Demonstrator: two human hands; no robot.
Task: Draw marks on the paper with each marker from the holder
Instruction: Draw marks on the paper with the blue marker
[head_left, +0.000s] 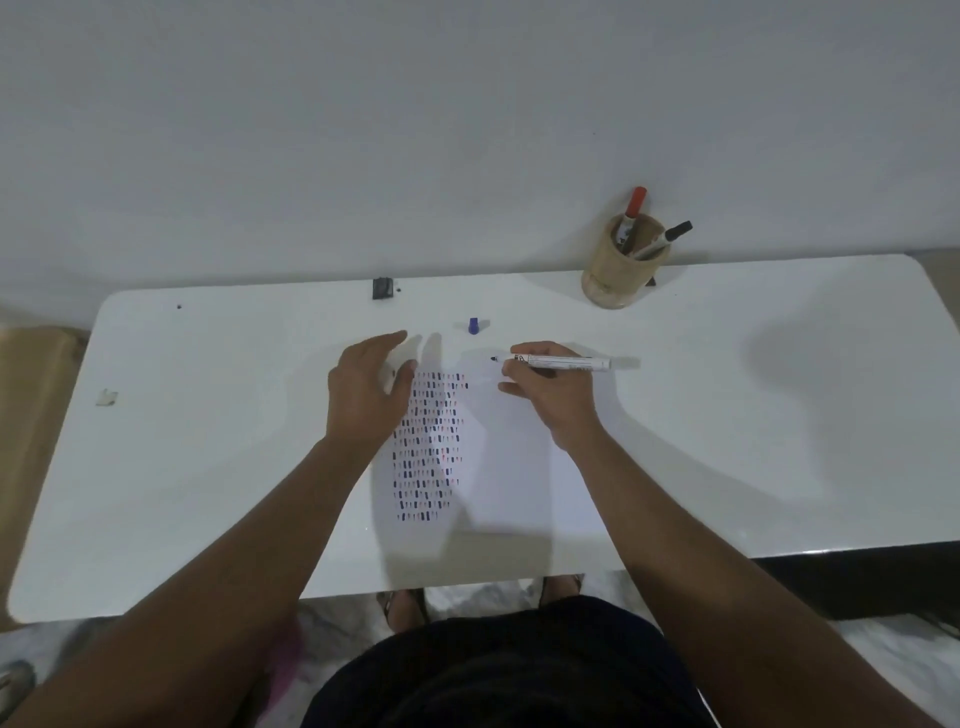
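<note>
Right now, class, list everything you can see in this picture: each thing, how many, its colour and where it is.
table: one, white, against the wall
paper: one, white, table centre, left part filled with blue and red marks
holder: one, tan, back right
markers in holder: two, red cap, black cap
loose cap: one, blue, beyond the paper
black object: one, back edge
uncapped marker: one, white barrel, held
left hand: open, on paper's left edge
right hand: fingers gripping the marker

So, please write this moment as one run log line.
right hand: holds uncapped marker | left hand: open on paper | blue cap: on table | holder: two markers
</note>
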